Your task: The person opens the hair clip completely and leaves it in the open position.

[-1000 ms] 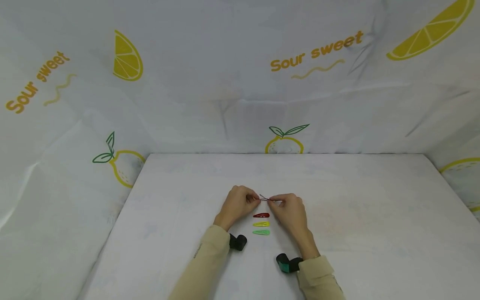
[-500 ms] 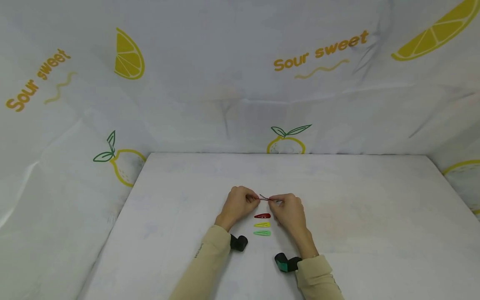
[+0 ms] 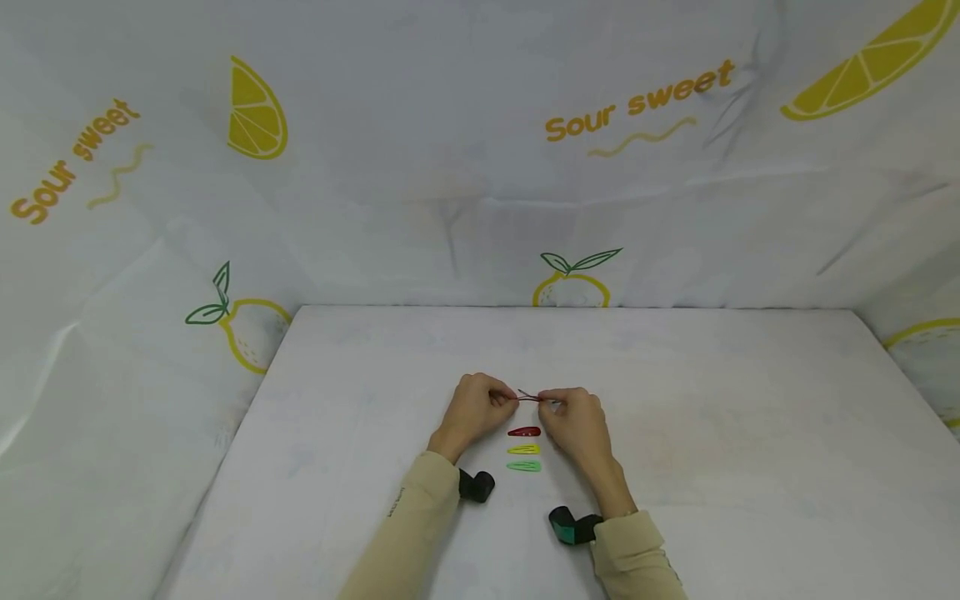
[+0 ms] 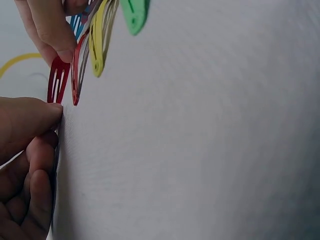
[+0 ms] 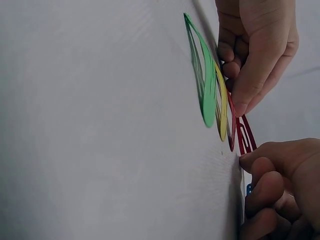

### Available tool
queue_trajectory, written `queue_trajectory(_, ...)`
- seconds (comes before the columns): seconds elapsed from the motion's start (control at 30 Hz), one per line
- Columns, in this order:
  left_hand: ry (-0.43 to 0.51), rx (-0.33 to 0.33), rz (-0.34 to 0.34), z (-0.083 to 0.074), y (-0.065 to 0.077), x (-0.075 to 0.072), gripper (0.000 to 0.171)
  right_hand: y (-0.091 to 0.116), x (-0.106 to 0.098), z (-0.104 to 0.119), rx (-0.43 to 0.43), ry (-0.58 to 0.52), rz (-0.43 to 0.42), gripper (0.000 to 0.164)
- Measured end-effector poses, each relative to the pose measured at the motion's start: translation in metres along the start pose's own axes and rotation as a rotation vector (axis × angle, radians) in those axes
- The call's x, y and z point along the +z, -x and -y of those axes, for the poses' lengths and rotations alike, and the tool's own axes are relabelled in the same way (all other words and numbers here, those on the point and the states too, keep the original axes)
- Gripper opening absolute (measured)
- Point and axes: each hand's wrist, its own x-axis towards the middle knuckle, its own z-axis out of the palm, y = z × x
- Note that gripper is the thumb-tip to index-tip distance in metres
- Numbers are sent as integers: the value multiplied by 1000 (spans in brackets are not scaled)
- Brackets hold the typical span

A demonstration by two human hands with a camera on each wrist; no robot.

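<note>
A dark red snap hair clip (image 3: pixel 528 398) spans the gap between both hands, its slotted prongs sprung apart. My left hand (image 3: pixel 476 410) pinches one end between thumb and fingertip, and my right hand (image 3: pixel 582 423) pinches the other. In the right wrist view the held clip's slots show between the two thumbs. Just in front of the hands lie a red hair clip (image 3: pixel 524 432), a yellow hair clip (image 3: pixel 523 449) and a green hair clip (image 3: pixel 524 467), stacked in a short column. Part of a blue hair clip (image 5: pixel 249 189) peeks out beside my right fingers, mostly hidden.
The white table (image 3: pixel 750 433) stretches to both sides and behind the hands. A white cloth backdrop (image 3: pixel 375 233) with lemon prints rises at its far edge. Black wrist cameras (image 3: pixel 480 486) stick out inward from the sleeves.
Both hands keep their pinch on the red hair clip almost unmoved. The scene shifts slightly with the head camera; the clips on the table stay put.
</note>
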Motion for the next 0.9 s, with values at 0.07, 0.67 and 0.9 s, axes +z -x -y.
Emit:
queue_trajectory(0.07, -3, -2, -1, 0, 0, 0, 6, 0, 0, 0, 2, 4, 2, 26)
queue_trajectory(0.67, 6, -11, -19, 2, 2, 1, 9, 5, -4, 2, 4, 16, -7, 27)
queue_trajectory(0.9, 21, -35, -16, 1, 6, -2, 15, 12, -7, 3, -10, 8, -22, 24)
